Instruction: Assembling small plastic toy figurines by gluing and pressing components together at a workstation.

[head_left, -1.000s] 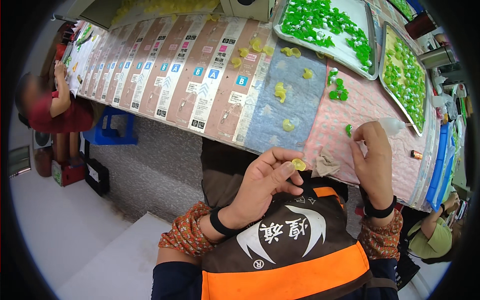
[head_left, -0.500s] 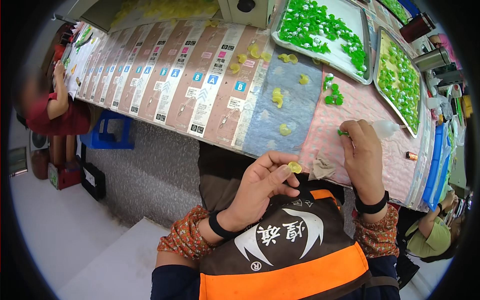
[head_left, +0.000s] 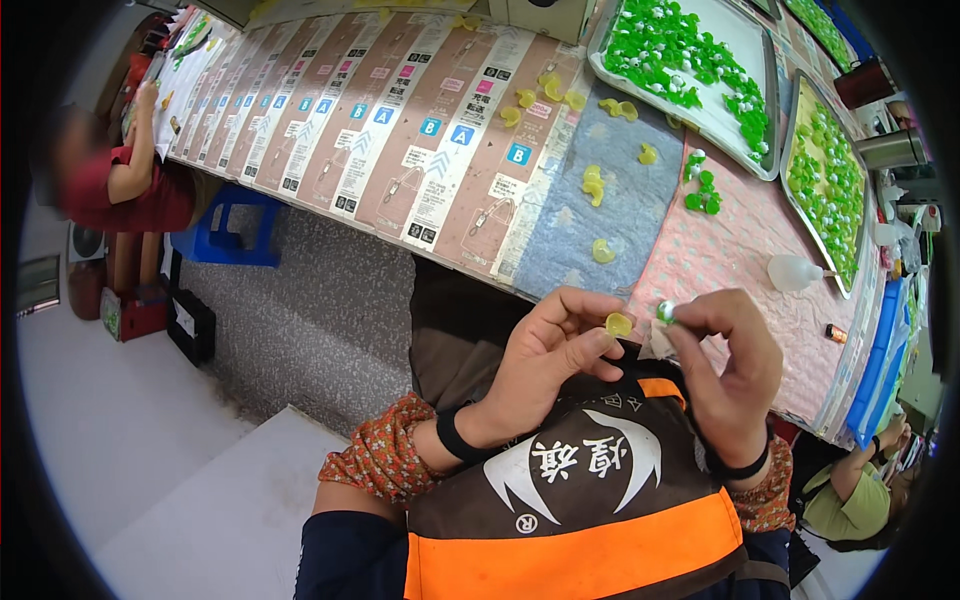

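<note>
My left hand (head_left: 555, 345) pinches a small yellow curved plastic piece (head_left: 619, 324) just above my lap, at the near edge of the table. My right hand (head_left: 730, 375) holds a small green piece with a white end (head_left: 666, 311) between thumb and forefinger, right beside the yellow one; the two pieces are almost touching. Several more yellow pieces (head_left: 594, 186) lie on a blue cloth (head_left: 600, 230). A few green pieces (head_left: 702, 190) lie on a pink cloth (head_left: 730, 260).
A white tray of green pieces (head_left: 740, 45) and a second tray of yellow-green pieces (head_left: 800, 130) stand at the far side. A small white squeeze bottle (head_left: 795, 272) lies on the pink cloth. Printed cards (head_left: 400, 110) cover the table's left. Another person in red (head_left: 130, 180) sits far left, and one in green (head_left: 850, 500) at lower right.
My right hand came back from the pink cloth with a green piece and now holds it next to the yellow piece. My left hand stayed near my lap.
</note>
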Demonstrator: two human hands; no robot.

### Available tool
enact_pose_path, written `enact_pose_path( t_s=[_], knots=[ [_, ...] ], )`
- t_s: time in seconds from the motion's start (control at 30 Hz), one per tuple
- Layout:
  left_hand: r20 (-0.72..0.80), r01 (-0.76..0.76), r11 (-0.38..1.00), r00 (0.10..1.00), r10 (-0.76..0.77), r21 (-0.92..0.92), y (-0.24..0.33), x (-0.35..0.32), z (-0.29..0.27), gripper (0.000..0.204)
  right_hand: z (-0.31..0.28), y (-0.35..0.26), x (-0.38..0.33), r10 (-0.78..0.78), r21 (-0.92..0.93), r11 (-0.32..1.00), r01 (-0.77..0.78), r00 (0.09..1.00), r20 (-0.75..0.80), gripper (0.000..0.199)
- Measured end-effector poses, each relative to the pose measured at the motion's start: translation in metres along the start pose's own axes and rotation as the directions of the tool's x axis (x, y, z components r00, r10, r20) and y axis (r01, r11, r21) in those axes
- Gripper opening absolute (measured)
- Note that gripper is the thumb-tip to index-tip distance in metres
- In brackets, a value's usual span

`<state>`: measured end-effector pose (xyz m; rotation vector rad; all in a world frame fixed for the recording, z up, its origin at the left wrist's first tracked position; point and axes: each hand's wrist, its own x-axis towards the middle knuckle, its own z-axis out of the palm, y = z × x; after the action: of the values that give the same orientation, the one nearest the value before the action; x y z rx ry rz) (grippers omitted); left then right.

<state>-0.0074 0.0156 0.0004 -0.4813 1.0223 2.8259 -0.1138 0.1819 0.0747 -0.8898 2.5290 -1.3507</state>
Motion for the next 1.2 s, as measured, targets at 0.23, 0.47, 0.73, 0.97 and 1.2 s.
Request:
enact_pose_path(
  t_s=[0.23, 0.47, 0.73, 0.97, 1.2],
  knots=[
    [0.018, -0.087, 0.996, 0.996, 0.086, 0.032, -0.003, -0.001, 0.001, 0.029, 0.021, -0.007, -0.012, -0.231, 0.022, 0.972, 0.233, 0.971, -0.054, 0.031],
    [0.016, -0.116, 0.992, 0.993, 0.115, 0.041, -0.004, -0.004, 0.003, 0.03, 0.028, -0.006, -0.016, -0.291, -0.077, 0.955, 0.286, 0.955, -0.063, 0.032],
    [0.072, -0.188, 0.975, 0.981, 0.18, 0.122, -0.006, -0.005, 0.001, 0.027, 0.032, -0.005, -0.018, -0.289, -0.074, 0.956, 0.285, 0.955, -0.06, 0.03],
    [0.075, -0.189, 0.977, 0.98, 0.182, 0.103, -0.008, -0.004, -0.002, 0.027, 0.032, -0.004, -0.018, -0.281, -0.053, 0.959, 0.279, 0.958, -0.05, 0.029],
    [0.09, -0.206, 0.971, 0.976, 0.197, 0.118, -0.01, -0.004, -0.004, 0.026, 0.033, -0.003, -0.019, -0.265, -0.028, 0.964, 0.264, 0.963, -0.052, 0.029]
  ],
)
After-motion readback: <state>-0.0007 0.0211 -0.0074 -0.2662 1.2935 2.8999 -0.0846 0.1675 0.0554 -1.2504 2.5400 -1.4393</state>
